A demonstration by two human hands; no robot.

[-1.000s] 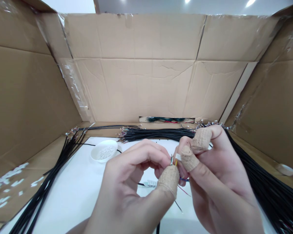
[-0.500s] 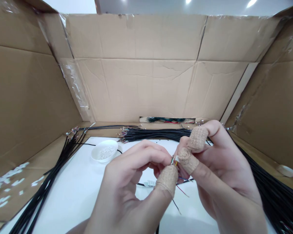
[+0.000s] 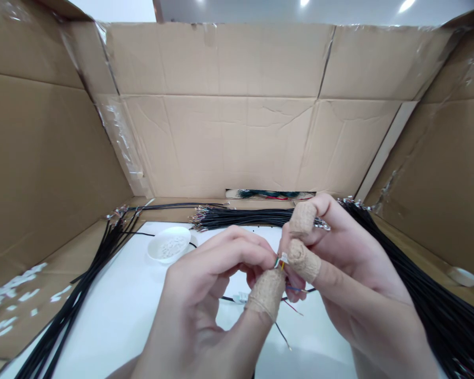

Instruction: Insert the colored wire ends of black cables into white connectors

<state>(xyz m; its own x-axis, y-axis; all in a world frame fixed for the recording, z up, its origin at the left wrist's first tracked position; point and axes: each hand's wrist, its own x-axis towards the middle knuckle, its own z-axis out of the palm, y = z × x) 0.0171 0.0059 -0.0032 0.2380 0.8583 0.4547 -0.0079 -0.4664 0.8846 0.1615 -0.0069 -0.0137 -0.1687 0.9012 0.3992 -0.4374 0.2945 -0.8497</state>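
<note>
Right hand (image 3: 359, 268) slid left; its fingers (image 3: 303, 260) and left hand (image 3: 205, 300) pinch a wired connector (image 3: 284, 258) near black cables (image 3: 245, 217).

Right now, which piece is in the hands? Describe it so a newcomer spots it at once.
Inside the open cardboard box, above the white work surface, find the left hand and right hand meeting at centre. Pinched at their fingertips is a small white connector with thin coloured wires at it. Unlike the white plug lower down on a black cable, it is held up off the surface.
</note>
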